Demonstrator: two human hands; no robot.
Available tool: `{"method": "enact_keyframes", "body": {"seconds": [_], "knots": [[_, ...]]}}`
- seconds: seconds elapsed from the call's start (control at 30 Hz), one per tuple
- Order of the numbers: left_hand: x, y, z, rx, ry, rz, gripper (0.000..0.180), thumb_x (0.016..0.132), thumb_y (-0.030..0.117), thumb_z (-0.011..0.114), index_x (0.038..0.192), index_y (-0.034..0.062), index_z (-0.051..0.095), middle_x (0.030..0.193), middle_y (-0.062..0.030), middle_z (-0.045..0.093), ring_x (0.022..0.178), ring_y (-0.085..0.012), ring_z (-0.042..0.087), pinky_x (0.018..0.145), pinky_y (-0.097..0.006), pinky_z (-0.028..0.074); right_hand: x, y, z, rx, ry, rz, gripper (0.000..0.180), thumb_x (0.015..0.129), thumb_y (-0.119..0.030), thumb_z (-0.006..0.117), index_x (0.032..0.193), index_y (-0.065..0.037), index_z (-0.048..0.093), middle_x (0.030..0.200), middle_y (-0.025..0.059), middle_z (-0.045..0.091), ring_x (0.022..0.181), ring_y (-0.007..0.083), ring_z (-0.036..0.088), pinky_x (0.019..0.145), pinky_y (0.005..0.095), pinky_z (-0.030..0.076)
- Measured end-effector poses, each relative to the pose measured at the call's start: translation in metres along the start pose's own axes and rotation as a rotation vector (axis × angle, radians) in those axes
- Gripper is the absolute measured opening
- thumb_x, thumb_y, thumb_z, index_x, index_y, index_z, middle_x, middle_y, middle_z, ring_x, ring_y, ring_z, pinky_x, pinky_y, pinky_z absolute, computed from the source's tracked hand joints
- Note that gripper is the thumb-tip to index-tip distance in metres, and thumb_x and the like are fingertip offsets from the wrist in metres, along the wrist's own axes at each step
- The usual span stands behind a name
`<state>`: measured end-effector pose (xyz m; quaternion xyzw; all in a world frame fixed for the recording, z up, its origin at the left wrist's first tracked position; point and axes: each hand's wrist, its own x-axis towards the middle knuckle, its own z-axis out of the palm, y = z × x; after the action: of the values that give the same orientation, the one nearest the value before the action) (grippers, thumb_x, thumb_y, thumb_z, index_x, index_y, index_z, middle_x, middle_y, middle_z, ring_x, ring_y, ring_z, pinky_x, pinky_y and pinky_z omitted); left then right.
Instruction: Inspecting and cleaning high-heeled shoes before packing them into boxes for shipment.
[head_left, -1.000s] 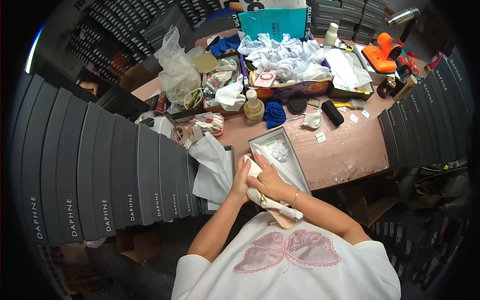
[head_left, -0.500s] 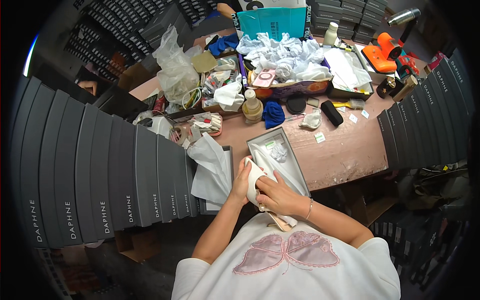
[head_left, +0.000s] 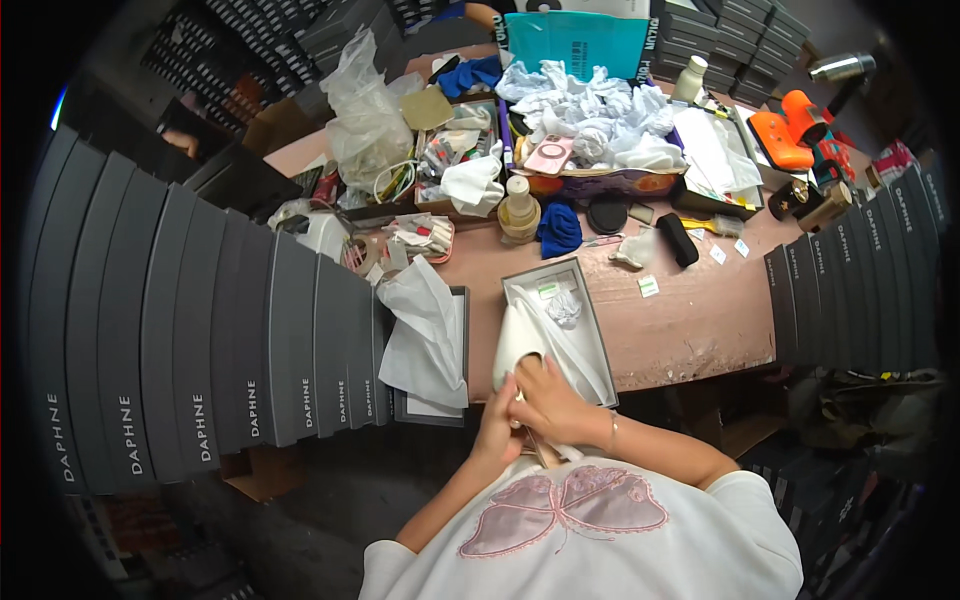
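White shoe (head_left: pixel 514 343) now reaches farther forward, gripped by both hands, the left hand (head_left: pixel 496 425) having slid back beside the right hand (head_left: pixel 556 406).

The fingers (head_left: pixel 550 390) partly hide the rear half of the white shoe (head_left: pixel 515 335).

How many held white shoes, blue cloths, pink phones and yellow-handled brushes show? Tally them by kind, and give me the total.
Held white shoe: 1
Blue cloths: 2
Pink phone: 1
Yellow-handled brush: 1
Total: 5
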<state>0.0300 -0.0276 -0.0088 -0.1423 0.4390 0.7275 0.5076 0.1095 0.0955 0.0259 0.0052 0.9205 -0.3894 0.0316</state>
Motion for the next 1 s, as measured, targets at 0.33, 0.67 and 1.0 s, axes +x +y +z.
{"method": "enact_keyframes", "body": {"seconds": [0.33,0.67,1.0], "knots": [[-0.017,0.012,-0.018,-0.034,-0.172,-0.027,0.047,0.093,0.017,0.056,0.134,0.0040,0.037,0.115,-0.0113,0.057,0.104,-0.0237,0.060,0.088,-0.044,0.051,0.067,0.174,-0.007,-0.473,0.076,0.333,0.038,0.084,-0.009,0.053,0.121,0.001,0.052,0.108,0.0217,0.059,0.096,0.0350,0.062,0.083,0.0397,0.051],[-0.025,-0.004,-0.019,-0.068,-0.073,0.086,0.059,0.085,0.006,0.062,0.136,0.0107,0.031,0.123,-0.0111,0.050,0.106,-0.0261,0.059,0.089,-0.044,0.052,0.027,0.058,-0.068,0.633,0.287,0.101,0.039,0.074,-0.006,0.073,0.106,-0.002,0.052,0.097,0.0038,0.053,0.086,0.0103,0.055,0.071,0.0249,0.049],[-0.030,0.014,0.013,0.217,-0.233,0.083,0.087,0.075,-0.011,0.048,0.148,0.0184,0.010,0.132,-0.0094,0.040,0.116,-0.0191,0.050,0.093,-0.036,0.049,0.001,0.027,-0.042,0.039,0.035,-0.345,0.032,0.073,-0.008,0.065,0.103,-0.006,0.056,0.097,0.0099,0.057,0.091,0.0297,0.059,0.075,0.0360,0.051]]}}
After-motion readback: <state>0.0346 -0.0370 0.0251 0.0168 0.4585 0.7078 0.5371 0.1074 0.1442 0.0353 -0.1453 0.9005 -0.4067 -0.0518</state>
